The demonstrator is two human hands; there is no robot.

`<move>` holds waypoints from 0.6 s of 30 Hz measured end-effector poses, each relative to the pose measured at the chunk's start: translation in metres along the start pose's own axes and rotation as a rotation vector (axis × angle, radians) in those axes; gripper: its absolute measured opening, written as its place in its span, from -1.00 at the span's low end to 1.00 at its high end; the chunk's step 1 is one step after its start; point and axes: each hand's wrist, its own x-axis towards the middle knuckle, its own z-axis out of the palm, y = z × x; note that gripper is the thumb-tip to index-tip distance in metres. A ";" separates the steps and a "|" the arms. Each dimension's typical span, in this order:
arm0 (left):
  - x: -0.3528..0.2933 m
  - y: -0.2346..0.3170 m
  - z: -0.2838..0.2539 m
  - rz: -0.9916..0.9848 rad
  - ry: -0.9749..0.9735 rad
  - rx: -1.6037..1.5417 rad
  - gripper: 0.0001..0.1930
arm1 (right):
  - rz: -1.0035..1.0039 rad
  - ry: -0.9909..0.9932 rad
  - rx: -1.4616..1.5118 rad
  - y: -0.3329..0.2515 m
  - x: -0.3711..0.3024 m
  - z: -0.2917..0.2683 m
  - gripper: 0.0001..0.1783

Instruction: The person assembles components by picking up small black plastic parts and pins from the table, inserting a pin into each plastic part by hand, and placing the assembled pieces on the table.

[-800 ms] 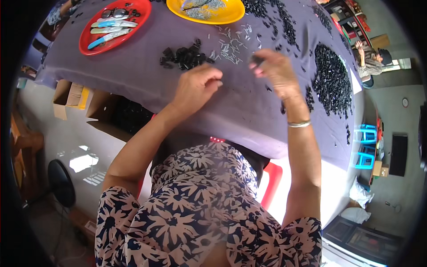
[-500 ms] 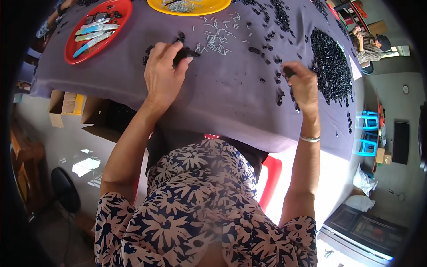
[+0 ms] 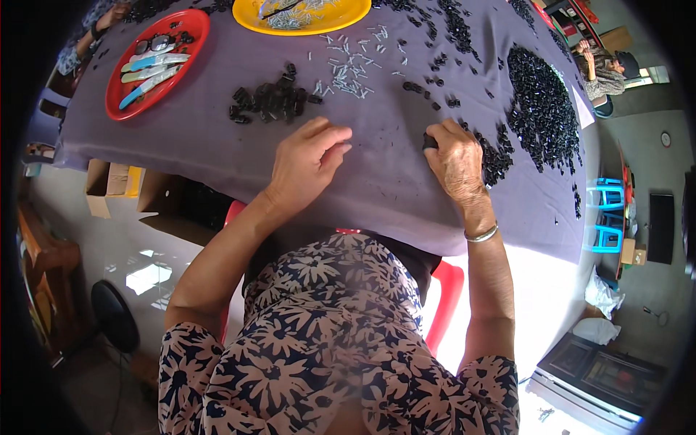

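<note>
My left hand (image 3: 310, 161) hovers near the table's front edge, its fingers curled and thumb and forefinger close together; whatever is between them, if anything, I cannot make out. To the right, my right hand (image 3: 458, 161), with a silver bangle at the wrist, pinches a small black plastic piece (image 3: 429, 141). Beyond my left hand lies a small pile of black plastic pieces (image 3: 272, 100). Thin silvery pins (image 3: 349, 76) are scattered farther back, between the hands. Another cluster of black pieces (image 3: 497, 156) sits just right of my right hand.
A red tray (image 3: 114, 107) holding blue-and-white-handled tools stands at the far left. At the back, a yellow plate (image 3: 304, 32) carries more pins. A large heap of black pieces (image 3: 540, 109) covers the right side. Other people sit at the far left and far right.
My left hand has left the small black pile, coming right and nearer to me, so the pile shows. My right hand has moved left and slightly nearer, with the black piece in its fingers.
</note>
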 end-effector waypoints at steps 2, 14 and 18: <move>-0.001 0.000 0.001 -0.003 -0.013 -0.014 -0.77 | 0.036 0.013 0.028 0.001 0.000 0.004 -0.70; -0.001 0.013 0.002 -0.499 -0.249 -0.739 -0.76 | -0.295 0.105 0.415 -0.074 0.010 -0.005 -0.61; 0.006 0.013 -0.011 -0.625 -0.351 -0.829 -0.82 | -0.279 0.006 0.535 -0.077 0.017 -0.013 -0.62</move>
